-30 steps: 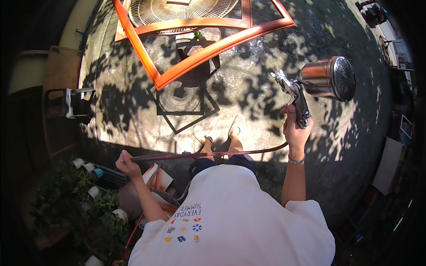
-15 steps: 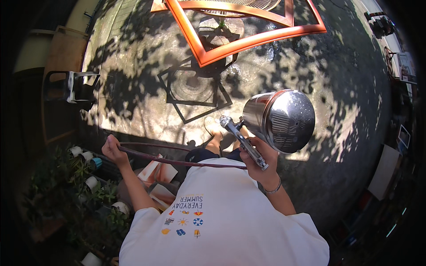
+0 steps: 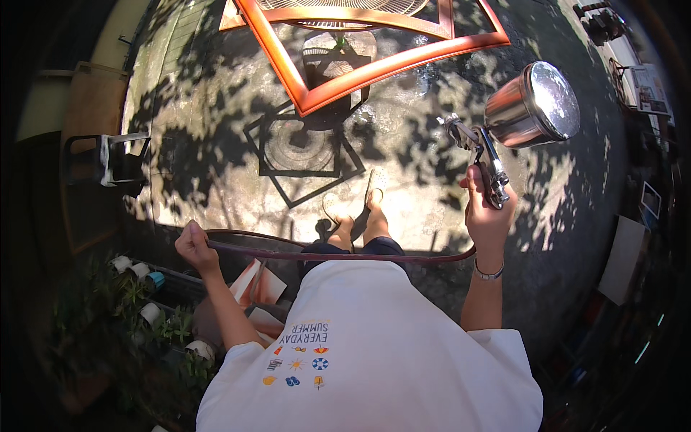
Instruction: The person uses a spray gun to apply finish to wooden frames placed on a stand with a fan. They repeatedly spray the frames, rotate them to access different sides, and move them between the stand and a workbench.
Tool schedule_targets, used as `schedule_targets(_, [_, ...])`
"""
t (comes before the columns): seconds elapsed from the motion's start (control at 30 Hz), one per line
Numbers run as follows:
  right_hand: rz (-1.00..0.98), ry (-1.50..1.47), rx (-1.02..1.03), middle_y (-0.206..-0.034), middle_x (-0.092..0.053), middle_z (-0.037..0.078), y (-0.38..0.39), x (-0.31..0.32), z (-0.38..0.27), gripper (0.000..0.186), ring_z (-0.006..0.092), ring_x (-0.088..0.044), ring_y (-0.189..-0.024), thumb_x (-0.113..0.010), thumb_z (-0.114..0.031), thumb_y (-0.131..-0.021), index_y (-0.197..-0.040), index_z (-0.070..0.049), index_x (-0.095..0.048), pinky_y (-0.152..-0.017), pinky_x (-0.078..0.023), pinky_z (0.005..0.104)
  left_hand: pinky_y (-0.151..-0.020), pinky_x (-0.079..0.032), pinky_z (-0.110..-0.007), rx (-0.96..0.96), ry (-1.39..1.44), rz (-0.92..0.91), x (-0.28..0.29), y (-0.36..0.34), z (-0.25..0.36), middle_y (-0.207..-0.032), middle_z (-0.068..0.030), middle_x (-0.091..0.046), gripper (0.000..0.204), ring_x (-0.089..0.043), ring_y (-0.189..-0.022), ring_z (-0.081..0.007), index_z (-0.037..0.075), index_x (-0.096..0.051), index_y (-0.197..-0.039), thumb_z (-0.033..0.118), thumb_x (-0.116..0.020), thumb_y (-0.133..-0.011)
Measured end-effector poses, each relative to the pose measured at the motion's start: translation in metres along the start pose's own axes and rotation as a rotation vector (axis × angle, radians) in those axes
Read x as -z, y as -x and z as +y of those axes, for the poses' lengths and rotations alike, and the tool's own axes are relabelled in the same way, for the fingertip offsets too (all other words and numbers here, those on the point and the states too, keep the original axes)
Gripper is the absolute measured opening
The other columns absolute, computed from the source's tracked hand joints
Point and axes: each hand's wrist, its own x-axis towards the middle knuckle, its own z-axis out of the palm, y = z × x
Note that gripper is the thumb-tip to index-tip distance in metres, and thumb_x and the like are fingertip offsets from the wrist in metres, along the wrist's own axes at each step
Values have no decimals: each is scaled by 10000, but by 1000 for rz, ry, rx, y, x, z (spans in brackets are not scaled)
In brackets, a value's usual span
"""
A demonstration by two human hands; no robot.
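Note:
My right hand is closed around the handle of a shiny metal spray gun. A silver paint cup is joined to the gun and tilts out to the right. From below that hand a dark red hose crosses in front of my waist. My left hand grips the hose at the left, fingers folded round it. Ahead, an orange-brown picture frame overlaps a second frame above a round wire fan grille. The spray gun is apart from both frames.
A dark stool stands at the left by a leaning wooden board. Potted plants crowd the lower left, next to orange-stained sheets. Along the right lie a pale panel and various stored items.
My right hand has swung the spray gun forward and to the right, away from my body. The hose now stretches wider across my waist. My left hand has shifted slightly, still holding the hose.

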Motion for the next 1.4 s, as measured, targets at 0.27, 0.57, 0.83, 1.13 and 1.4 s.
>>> schedule_targets(0.27, [264,-94,62,-722,-665,19,-101,55,50,290,50,-591,-683,-667,-257,-947,-953,32,-690,-607,-431,213,-479,-196,-320,-34,-42,-96,-59,5,42,-517,-50,-317,436,-296,-460,-133,6,-337,-571,148,-483,-957])
schedule_targets(0.57, [526,-58,57,-794,-688,90,-202,119,102,336,51,-433,-370,-624,-298,-967,-965,36,-657,-348,-302,225,-465,-268,-363,52,-152,-325,-129,39,61,-511,-103,-336,345,-384,-469,-232,-14,-389,-558,76,-607,-809])
schedule_targets(0.83, [456,-71,105,-905,-681,129,-194,146,136,372,87,-456,-389,-536,-291,-1008,-1170,44,-554,-336,-302,204,-562,-388,-355,447,-296,-552,-162,132,41,-580,-68,-471,591,-476,-570,-250,30,-459,-606,457,-867,-617])
schedule_targets(1.13, [151,2,318,-974,-669,69,-170,144,53,386,56,-374,-436,-573,-348,-989,-1163,-3,-569,-370,-261,189,-682,-475,-431,789,-214,-619,-200,324,59,-807,-163,-624,433,-623,-811,-358,21,-581,-742,399,-792,-735])
schedule_targets(1.4, [-164,40,799,-1047,-686,82,-177,130,34,350,84,-506,-520,-569,-220,-995,-1282,-19,-581,-419,-373,213,-710,-470,-446,1071,-324,208,-255,583,112,-803,-178,-612,290,-607,-824,-378,14,-603,-748,266,-688,-864])
